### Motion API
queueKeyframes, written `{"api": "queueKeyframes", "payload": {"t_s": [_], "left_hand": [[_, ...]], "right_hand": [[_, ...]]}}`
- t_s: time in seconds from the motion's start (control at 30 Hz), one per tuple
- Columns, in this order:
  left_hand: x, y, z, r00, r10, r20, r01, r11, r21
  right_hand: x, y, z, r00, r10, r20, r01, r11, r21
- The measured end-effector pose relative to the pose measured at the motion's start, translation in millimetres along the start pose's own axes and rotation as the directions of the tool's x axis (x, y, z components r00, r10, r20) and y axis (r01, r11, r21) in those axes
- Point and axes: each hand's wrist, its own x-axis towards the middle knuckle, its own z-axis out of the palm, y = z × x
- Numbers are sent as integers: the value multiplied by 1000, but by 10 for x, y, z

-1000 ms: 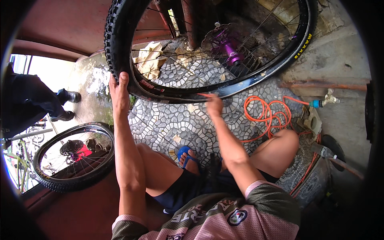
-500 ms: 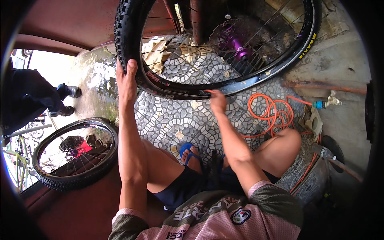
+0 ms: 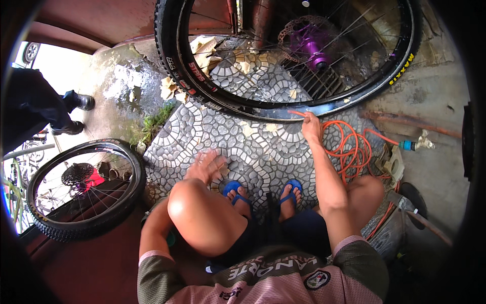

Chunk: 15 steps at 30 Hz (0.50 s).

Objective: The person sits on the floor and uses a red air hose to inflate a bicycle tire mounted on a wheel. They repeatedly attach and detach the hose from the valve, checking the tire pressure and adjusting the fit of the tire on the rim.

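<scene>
Head view: the right hand (image 3: 312, 127), right of centre in the frame, closes its fingers around the end of an orange hose (image 3: 296, 112), whose tip points left along the lower rim of a bicycle wheel (image 3: 200, 83). That wheel fills the upper middle of the frame, tilted, with a purple hub (image 3: 312, 48) and dark spokes; whether the hose tip touches it, I cannot tell. Loops of the hose lie just right of the right hand and run to a teal connector (image 3: 407, 145) on a tap (image 3: 425, 140) at the right. The left hand (image 3: 206, 166) – blurred, fingers spread wide – hangs over the pebbled floor (image 3: 263, 147) near the frame's centre, beyond the left knee (image 3: 185, 202) and well apart from the wheel. At the lower left stands a second wheel (image 3: 109, 215) with a dark cassette (image 3: 77, 174) – and at the left edge is another person in dark trousers (image 3: 30, 106) and black shoes (image 3: 87, 103)
</scene>
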Motion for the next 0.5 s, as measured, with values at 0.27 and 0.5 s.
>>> {"api": "queueKeyframes", "payload": {"t_s": [0.27, 0.5], "left_hand": [[1096, 340, 512, 984, 145, -101, -142, 989, 32], [2597, 862, 768, 917, 359, -172, -338, 931, 139]], "right_hand": [[-49, 222, 198, 994, -48, -100, 50, 999, 21], [-103, -4, 238, 975, -172, -142, 172, 985, -9]]}}
